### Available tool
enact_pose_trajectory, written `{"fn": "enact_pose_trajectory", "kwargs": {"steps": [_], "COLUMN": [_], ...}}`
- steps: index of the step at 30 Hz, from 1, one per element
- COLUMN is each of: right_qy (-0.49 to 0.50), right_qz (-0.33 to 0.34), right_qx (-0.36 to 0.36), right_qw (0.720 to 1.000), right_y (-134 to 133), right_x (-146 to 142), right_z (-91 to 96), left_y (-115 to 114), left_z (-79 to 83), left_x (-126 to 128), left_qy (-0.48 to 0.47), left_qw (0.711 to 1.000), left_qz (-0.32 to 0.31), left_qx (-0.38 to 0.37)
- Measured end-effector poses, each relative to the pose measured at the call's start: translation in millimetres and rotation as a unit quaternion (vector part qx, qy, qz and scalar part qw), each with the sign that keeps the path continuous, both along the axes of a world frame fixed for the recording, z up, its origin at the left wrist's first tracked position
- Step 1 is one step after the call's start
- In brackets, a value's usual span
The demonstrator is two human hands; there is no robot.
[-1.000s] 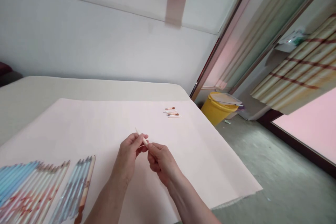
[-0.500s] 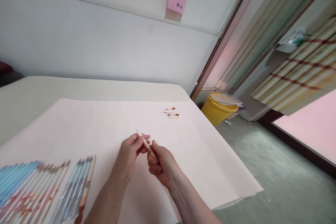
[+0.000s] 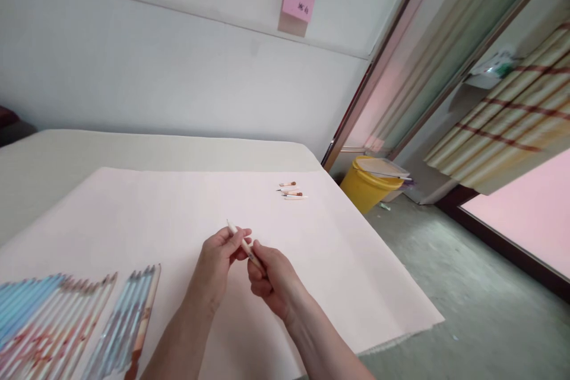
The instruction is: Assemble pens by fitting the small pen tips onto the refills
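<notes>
Stick (image 3: pixel 240 240) slants with pale tip up-left, pinched by left hand (image 3: pixel 218 264) and right hand (image 3: pixel 271 279) above pink sheet (image 3: pixel 133 208).

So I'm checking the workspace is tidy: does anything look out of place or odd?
Mostly tidy. A few small pen parts lie loose at the paper sheet's far edge, apart from the rows of pens at the near left. Both hands hold one slim pen piece.

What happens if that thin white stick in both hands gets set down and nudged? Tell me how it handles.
The stick looks slim and round, so it would probably roll on the smooth pink sheet. The left hand and right hand pinch it with fingertips alone, so it seems very light. It stays straight between them, so likely stiff, though perhaps easy to snap.
</notes>
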State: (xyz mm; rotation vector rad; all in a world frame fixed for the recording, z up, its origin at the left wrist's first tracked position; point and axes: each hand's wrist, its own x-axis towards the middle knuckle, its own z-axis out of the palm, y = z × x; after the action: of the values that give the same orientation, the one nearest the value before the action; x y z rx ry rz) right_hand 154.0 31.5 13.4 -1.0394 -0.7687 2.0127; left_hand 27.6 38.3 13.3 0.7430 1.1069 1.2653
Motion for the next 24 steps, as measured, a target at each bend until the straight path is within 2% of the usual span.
{"fn": "enact_pose_trajectory", "kwargs": {"steps": [3,7,15,21,24], "right_qy": [0.037,0.026,-0.024,0.043,0.060], "right_qz": [0.013,0.006,0.001,0.016,0.014], "right_qx": [-0.045,-0.006,0.043,-0.059,-0.081], "right_qw": [0.998,1.000,0.999,0.997,0.995], "right_y": [2.2,2.1,0.0,3.0,4.4], "right_x": [1.1,0.6,-0.4,0.7,0.7], "right_z": [-1.3,0.4,2.1,-3.3,-3.2], "left_y": [0.9,0.8,0.3,0.8,1.1], "left_z": [-1.2,-1.0,0.1,-4.0,-5.8], "left_x": [0.2,2.1,1.5,-1.0,-1.0], "left_qy": [-0.039,-0.039,0.025,-0.016,-0.037], "left_qw": [0.999,0.999,0.999,1.000,0.999], "left_qz": [-0.008,-0.005,0.027,0.005,-0.002], "left_qx": [0.005,0.002,0.006,0.005,0.010]}}
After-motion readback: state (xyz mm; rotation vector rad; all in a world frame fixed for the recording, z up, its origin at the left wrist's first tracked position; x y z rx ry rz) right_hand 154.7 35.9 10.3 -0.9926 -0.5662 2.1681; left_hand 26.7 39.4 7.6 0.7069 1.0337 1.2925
